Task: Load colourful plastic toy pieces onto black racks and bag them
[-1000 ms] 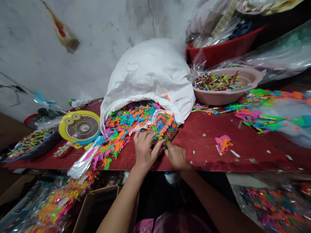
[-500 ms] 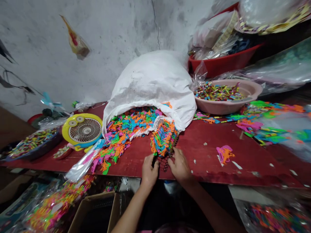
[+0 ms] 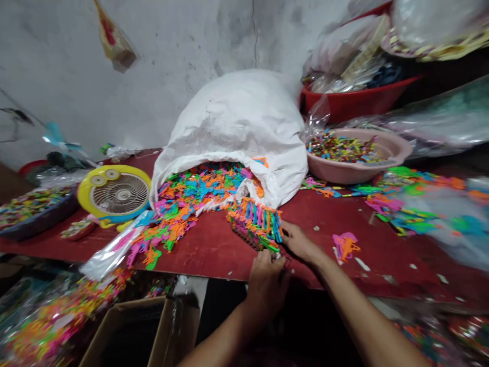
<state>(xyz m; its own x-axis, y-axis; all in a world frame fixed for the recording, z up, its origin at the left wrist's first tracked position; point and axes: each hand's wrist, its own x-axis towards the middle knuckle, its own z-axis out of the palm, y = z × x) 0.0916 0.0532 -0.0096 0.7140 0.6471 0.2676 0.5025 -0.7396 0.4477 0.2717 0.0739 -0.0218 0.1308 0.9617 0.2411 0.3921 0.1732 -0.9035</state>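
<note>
A dark mesh rack stands near the table's front edge, filled with upright rows of small colourful plastic pieces in orange, blue, green and pink. It is turned at an angle. My left hand is closed at its near corner, fingertips just under a green piece. Against the right side of the rack, my right hand has its fingers curled in at the end of the rows; its thumb is hard to make out. Behind the rack, loose pieces of the same kind spill from a large white sack.
A yellow and blue fan stands left on the red table. At the right are a pink basin of small parts and plastic pieces in bags. A pink and orange pair lies nearer. An open cardboard box stands below the edge.
The rack has turned, its rows now facing right. My left hand has moved right to the near corner, and my right hand has moved up along the right side. The view has shifted slightly.
</note>
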